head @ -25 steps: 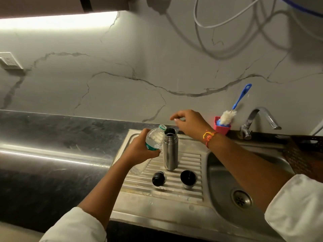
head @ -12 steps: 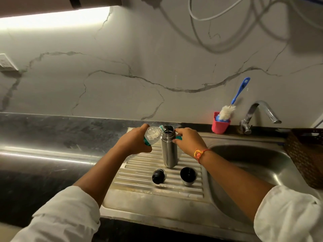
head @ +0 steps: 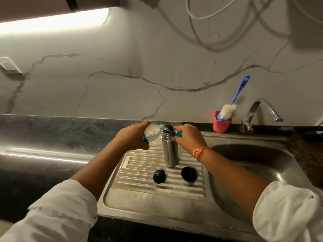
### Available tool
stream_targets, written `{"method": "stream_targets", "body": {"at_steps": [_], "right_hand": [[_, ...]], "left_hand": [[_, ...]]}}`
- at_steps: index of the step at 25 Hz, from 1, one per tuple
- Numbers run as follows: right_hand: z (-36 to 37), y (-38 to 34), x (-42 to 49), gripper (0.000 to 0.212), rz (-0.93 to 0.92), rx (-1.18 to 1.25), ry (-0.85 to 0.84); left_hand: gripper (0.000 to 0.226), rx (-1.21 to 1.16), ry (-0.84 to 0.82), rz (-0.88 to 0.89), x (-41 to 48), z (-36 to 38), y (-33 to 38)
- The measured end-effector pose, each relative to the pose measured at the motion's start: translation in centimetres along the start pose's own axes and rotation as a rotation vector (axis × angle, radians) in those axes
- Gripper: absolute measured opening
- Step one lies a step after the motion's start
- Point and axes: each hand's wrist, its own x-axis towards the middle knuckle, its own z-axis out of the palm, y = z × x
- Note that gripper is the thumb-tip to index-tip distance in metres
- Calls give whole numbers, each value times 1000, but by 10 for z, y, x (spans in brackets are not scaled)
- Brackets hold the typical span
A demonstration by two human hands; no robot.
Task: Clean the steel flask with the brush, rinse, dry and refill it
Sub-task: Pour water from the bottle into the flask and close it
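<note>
At the far left corner of the drainboard (head: 139,196): left hand (head: 130,137), fingers wrapped round a plastic bottle (head: 152,134), tipped almost level, neck pointing right and sitting at the lip of the flask's mouth; contact or a hair's gap, impossible to say.

Just right of it: steel flask (head: 169,151), upright on the ribs toward the far edge, mouth uncovered, long axis vertical, bottle meeting it at roughly a right angle.

Against the flask's threaded collar from the right: right hand (head: 189,137), fingers curled, pinching a small teal cap (head: 178,135) and seemingly bracing the neck.

Nearer the front edge: black stopper (head: 159,175) and cup lid (head: 189,175), apart from each other and from the flask.

Further right, behind the basin's far rim: brush (head: 227,110), bristles down in a red cup (head: 221,125), beside the tap (head: 262,110).

Probably the refill step; flow of water not discernible. Coming move likely a matter of raising the bottle's base with the neck held over that narrow opening; any drift leftward apt to send water down the steel wall onto the ribs.
</note>
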Motion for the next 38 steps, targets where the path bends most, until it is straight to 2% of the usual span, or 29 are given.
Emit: {"method": "stream_targets", "body": {"at_steps": [18, 38], "right_hand": [[-7, 11, -2, 35, 23, 78, 24], [-15, 14, -14, 36, 5, 60, -7]], "left_hand": [[89, 221, 15, 9, 1, -14, 4], [88, 325, 45, 50, 6, -24, 11]]}}
